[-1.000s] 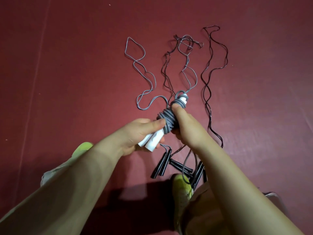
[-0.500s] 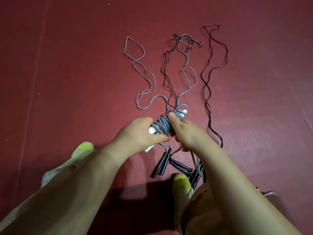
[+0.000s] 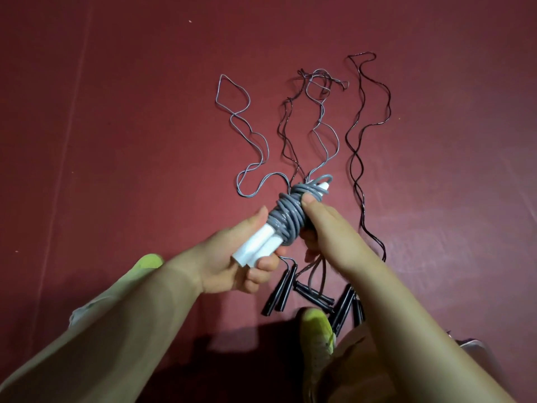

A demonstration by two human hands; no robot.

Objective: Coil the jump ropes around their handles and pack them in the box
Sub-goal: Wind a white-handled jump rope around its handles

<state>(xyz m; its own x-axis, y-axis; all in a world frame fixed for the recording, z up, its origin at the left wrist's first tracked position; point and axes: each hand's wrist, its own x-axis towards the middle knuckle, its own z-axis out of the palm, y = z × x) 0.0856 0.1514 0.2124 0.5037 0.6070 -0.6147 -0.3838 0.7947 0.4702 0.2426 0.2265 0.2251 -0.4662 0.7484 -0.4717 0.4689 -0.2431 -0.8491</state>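
I hold a grey jump rope coiled around its two white handles (image 3: 255,247). My left hand (image 3: 232,257) grips the lower end of the handles. My right hand (image 3: 325,225) clasps the grey coil (image 3: 287,216), thumb pressed on its upper turns. A short grey loop sticks out past the handles' top end. On the floor beyond lie loose ropes: grey ones (image 3: 250,135) and thin black ones (image 3: 359,141). Several black handles (image 3: 280,289) lie below my hands. No box is in view.
The floor is a dark red mat (image 3: 116,141). My yellow-green shoes (image 3: 318,330) sit at the bottom, one right beside the black handles, the other (image 3: 148,261) under my left forearm.
The coiled bundle has turned and lifted: the white handle ends, covered by my left hand half a second ago, now show again. My right thumb has moved up the coil.
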